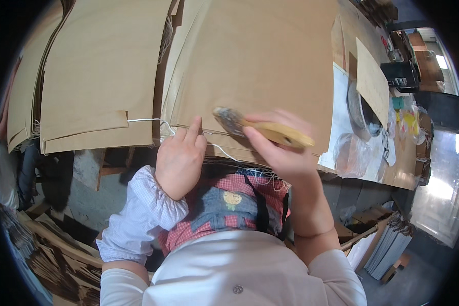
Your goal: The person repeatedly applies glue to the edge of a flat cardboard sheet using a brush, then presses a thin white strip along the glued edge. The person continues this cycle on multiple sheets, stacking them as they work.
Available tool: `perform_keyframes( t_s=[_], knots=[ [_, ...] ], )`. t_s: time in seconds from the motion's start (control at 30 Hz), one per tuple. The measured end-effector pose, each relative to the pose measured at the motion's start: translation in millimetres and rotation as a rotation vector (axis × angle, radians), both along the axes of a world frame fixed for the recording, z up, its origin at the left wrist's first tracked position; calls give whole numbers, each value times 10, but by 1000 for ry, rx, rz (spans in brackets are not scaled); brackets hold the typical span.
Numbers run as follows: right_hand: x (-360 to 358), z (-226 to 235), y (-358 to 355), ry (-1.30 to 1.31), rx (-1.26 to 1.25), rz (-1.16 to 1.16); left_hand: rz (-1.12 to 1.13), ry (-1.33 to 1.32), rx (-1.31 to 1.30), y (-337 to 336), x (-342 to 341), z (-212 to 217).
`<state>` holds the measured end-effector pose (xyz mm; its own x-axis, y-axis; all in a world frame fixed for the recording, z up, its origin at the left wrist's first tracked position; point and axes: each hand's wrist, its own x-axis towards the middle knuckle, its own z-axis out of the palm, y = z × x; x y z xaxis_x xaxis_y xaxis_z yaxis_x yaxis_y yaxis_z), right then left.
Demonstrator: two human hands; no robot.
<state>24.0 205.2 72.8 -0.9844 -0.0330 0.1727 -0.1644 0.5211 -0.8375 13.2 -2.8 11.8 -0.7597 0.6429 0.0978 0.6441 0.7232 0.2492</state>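
Note:
My right hand (280, 140) is closed round the wooden handle of a paintbrush (275, 132). Its bristles, whitish and matted, point left just over the near part of a large brown paper stack (255, 66). Slight blur shows on this hand. Flat on the stack's near left corner lies my left hand (181, 158), index and middle fingers stretched out. A white string (145, 120) comes from the left-hand brown paper pile (99, 66) to these fingers, and string shows again to their right. Whether the fingers pin the string is hidden.
Right of the stack, the table holds a round grey basin (358, 109) partly under a pale sheet, and a clear plastic bag (351, 153). A black container (400, 76) stands beyond. Cardboard pieces (61, 260) fill the lower left; more boards (390, 247) stand at the lower right.

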Motion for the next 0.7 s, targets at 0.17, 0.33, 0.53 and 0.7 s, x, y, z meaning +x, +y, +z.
perform_keyframes(
  t_s=[0.17, 0.33, 0.53, 0.7],
  knots=[
    [61, -148, 154, -104, -9, -240, 7, -29, -8, 21, 6, -22],
    [426, -130, 865, -216, 201, -527, 15, -54, 62, 52, -2, -36],
    [453, -259, 1163, -98, 555, -647, 6, -57, -16, 120, 9, -19],
    [723, -110, 1488, -29, -185, -608, -16, -48, -42, 153, 1, 1]
  ],
)
